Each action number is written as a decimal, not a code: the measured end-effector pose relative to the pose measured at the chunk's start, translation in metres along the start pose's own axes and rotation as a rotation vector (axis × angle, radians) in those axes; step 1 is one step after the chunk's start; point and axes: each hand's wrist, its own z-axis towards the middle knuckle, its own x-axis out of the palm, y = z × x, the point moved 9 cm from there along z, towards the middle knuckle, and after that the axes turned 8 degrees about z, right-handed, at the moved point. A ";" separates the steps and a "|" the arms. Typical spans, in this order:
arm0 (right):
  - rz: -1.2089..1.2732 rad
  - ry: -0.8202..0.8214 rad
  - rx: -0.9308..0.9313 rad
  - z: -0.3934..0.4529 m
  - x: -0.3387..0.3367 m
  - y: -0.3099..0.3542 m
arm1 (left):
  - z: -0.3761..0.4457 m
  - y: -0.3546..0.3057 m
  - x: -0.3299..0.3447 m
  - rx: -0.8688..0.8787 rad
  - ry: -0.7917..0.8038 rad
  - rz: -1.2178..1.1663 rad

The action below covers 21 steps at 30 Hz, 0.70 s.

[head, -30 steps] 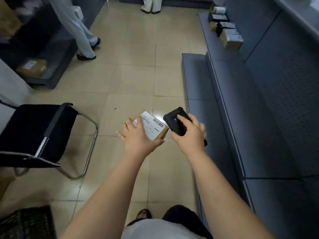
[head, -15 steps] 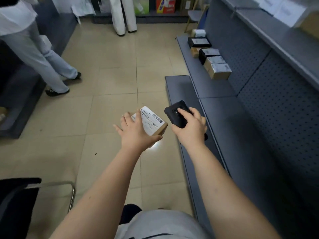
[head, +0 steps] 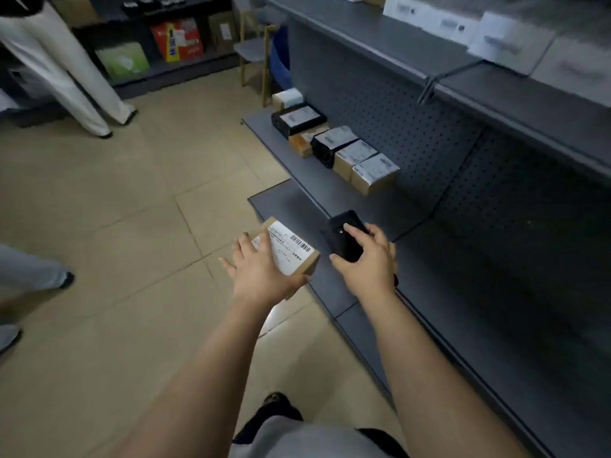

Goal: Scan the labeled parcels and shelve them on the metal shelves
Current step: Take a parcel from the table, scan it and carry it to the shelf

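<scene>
Left hand (head: 263, 271) grips small brown cardboard parcel with white barcode label (head: 291, 252), held over floor beside grey metal shelf (head: 297, 180); right hand (head: 372, 262) clasps black handheld scanner (head: 345, 241) just beside parcel.

Six parcels (head: 334, 147) sit in a row on the lower shelf (head: 317, 190). One parcel (head: 291, 254) and one scanner (head: 345, 241) are in hand. Two hands, one chair (head: 256, 47).

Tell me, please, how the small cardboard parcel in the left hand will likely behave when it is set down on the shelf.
The parcel looks stiff, with crisp box edges. Probably light: the left hand alone holds it. Flat faces suggest no rolling on the shelf.
</scene>
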 end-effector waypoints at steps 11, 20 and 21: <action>-0.064 -0.216 0.266 0.106 -0.017 -0.054 | 0.139 -0.146 0.051 0.472 0.200 0.094; -0.014 -0.264 0.527 0.159 -0.018 -0.116 | 0.195 -0.203 0.115 0.814 0.388 0.311; -0.016 -0.267 0.550 0.161 -0.017 -0.120 | 0.200 -0.211 0.123 0.862 0.402 0.339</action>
